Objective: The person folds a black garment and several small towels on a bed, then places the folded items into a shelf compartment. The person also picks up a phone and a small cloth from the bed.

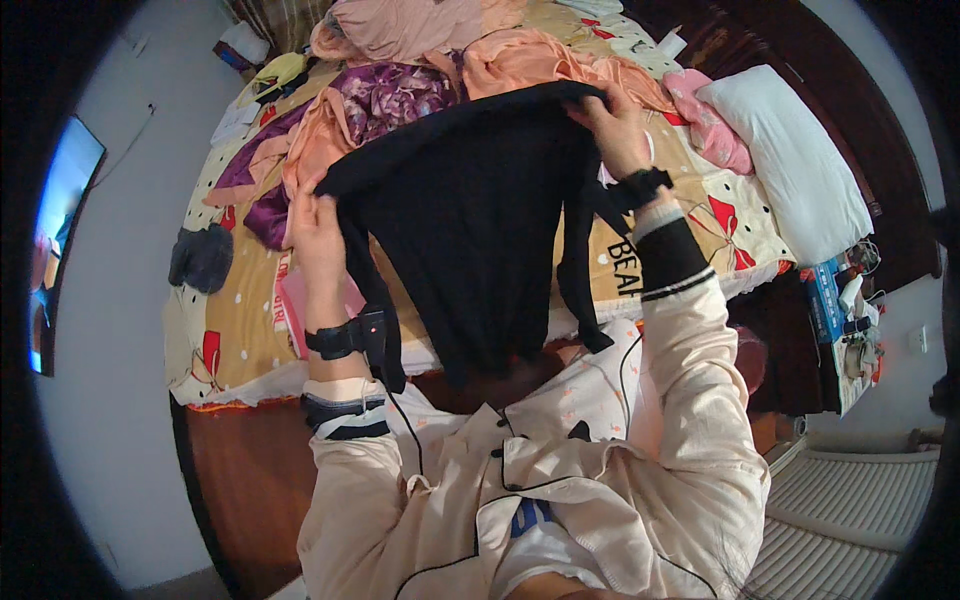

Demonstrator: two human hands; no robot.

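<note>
A black long-sleeved top [470,220] hangs spread between my two hands, above the near side of the bed and my lap. My left hand [318,240] is closed on its upper left corner. Higher up and farther away, my right hand [617,128] grips the upper right corner. The upper edge is stretched on a slant between them. Narrow sleeve-like parts dangle at both sides, and the lower end falls toward my knees. Fingertips of both hands are partly hidden by the cloth.
The bed [250,340] has a yellow patterned sheet. Peach cloth [510,60] and purple satin cloth [395,100] lie heaped beyond the top. A dark grey cloth [202,257] is at the left, a white pillow [790,165] at the right. A cluttered bedside stand [850,330] stands nearby.
</note>
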